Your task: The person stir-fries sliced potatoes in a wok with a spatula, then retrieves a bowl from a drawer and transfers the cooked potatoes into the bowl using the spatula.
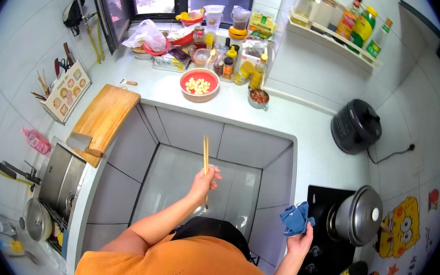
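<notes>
In the head view, you stand by the stove [321, 199] at four o'clock, seemingly tending the cooking; handling the lidded pot [359, 217] there would call for a steady, padded grip. Near center, fingers of your left hand [203, 182] clamp chopsticks [206, 152]; at four o'clock, your right hand's [299, 244] pinch a blue cloth [296, 219].

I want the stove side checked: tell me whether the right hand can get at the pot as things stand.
Probably yes: the right hand is near the stove, with nothing visible standing between it and the pot, though the cloth it holds may limit its grip.
</notes>
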Tool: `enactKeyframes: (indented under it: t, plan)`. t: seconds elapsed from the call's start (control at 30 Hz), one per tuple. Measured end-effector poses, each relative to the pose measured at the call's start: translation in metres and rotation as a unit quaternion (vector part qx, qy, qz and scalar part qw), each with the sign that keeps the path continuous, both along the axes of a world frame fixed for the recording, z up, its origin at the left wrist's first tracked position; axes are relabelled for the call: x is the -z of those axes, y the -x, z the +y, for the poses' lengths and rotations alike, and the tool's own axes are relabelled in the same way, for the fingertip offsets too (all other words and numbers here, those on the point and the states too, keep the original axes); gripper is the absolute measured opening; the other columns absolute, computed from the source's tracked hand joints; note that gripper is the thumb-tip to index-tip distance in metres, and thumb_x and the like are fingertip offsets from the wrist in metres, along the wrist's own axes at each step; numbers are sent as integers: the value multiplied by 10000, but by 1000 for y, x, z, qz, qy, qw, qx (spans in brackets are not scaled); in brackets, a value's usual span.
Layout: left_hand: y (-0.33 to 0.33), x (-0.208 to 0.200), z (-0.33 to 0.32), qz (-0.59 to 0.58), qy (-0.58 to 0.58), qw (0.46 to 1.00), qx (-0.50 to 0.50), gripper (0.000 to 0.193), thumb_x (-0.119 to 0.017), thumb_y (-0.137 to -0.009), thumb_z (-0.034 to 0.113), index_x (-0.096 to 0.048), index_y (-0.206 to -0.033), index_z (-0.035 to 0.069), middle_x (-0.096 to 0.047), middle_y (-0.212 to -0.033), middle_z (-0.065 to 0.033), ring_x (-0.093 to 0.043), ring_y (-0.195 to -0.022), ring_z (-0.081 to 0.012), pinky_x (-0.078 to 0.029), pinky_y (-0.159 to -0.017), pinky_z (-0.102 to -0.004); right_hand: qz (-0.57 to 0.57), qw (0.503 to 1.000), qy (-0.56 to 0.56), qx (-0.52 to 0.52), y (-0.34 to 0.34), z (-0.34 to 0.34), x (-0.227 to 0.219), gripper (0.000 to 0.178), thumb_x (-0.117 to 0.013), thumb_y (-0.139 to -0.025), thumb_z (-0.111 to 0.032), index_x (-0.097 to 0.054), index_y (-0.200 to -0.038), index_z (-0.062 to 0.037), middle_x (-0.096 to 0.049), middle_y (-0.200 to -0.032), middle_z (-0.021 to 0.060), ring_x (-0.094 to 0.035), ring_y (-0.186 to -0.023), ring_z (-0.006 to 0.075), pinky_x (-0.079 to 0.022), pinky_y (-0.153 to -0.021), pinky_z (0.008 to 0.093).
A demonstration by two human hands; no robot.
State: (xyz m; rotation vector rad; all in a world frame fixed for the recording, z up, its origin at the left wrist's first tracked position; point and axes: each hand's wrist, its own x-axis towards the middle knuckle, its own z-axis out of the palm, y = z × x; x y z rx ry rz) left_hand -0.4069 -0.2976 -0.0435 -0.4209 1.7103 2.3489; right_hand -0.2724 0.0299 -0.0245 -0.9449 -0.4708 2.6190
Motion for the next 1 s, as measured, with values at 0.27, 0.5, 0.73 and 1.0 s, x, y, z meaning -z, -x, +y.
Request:
enactKeyframes:
  t: [0.27, 0.5, 0.73, 1.0]
  plan:
    - [71, 17, -32, -37, -45, 994, -97, 240, -447, -976, 309, -564, -985, 100, -613, -817, -26, -485, -567, -66, -411, -534, -220, -51, 995, -54, 70, 144, 49, 33, 273, -594, -844, -126, -543, -1100, -49, -596, -1115, 95, -582, -1023, 217, -485, -891, 371]
    - [139, 9, -16, -36, -40, 989, -139, 251, -434, -979, 306, -547, -980, 82, -611, -815, -61, -496, -564, -108, -420, -535, -247, -146, 968, -180, 90, 245, 112, 59, 594, -636, -792, -359, -449, -1298, -109, -312, -1434, 68, -229, -1347, 219, -116, -1099, 442]
    - [197, -7, 13, -1, -42, 994, -102, 276, -429, -980, 332, -540, -949, 81, -613, -799, -71, -492, -564, -106, -409, -531, -247, -2, 985, -163, -57, 267, 82, 67, 472, -556, -902, -249, -437, -1335, -105, -493, -1314, 67, -433, -1249, 230, -339, -1031, 390]
    - [198, -7, 74, -9, -37, 981, 190, 245, -460, -972, 300, -550, -936, 75, -610, -784, -63, -407, -474, -59, -307, -415, -207, -105, 974, -197, 28, 119, -4, 48, 304, -508, -927, -126, -536, -1222, -59, -616, -1146, 87, -620, -982, 184, -511, -785, 281]
